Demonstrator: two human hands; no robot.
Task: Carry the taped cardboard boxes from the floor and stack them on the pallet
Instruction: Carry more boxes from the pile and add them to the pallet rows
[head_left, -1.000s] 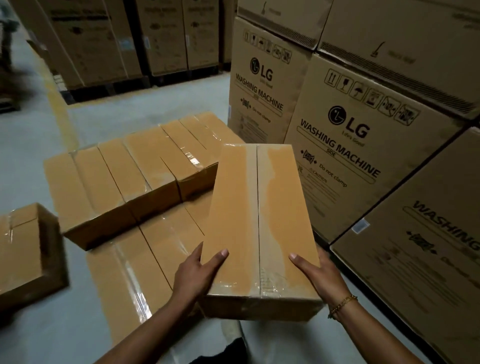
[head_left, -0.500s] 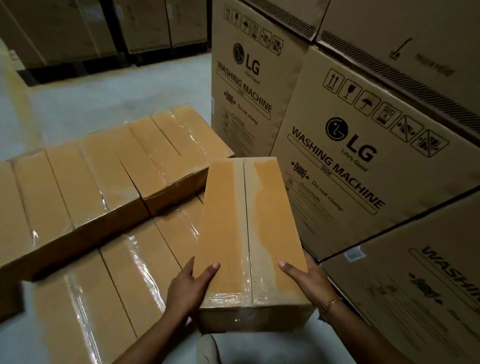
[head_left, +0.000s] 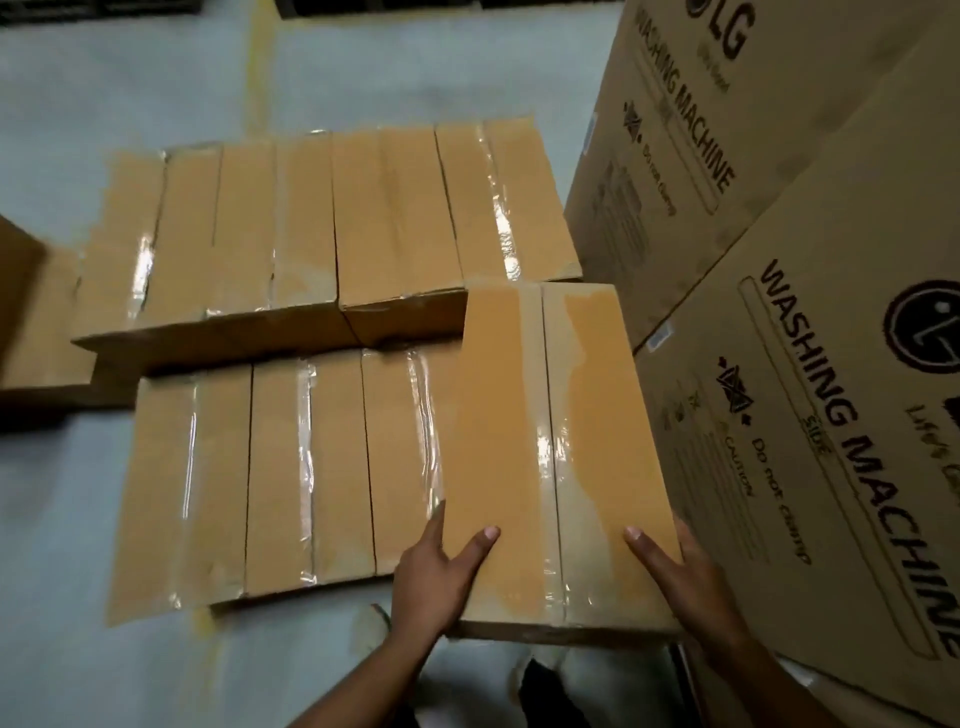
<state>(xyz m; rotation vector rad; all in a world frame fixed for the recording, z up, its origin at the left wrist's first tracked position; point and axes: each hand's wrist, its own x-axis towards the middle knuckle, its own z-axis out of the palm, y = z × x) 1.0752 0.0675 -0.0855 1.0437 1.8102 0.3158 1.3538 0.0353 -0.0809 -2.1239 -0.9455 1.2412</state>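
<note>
Left hand (head_left: 434, 574) and right hand (head_left: 685, 577) gripping the near corners of a taped cardboard box (head_left: 550, 447), thumbs lying on top, box held above the right end of the stacked boxes (head_left: 291, 467), beside the washing machine cartons (head_left: 810, 415)

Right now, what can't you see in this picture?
Head view only:
The pallet: hidden beneath the stacked boxes, if there.
Most fingers of the left hand and right hand: under the held box.
Small print on the washing machine carton: blurred.
The box at the left edge: cut off.
</note>
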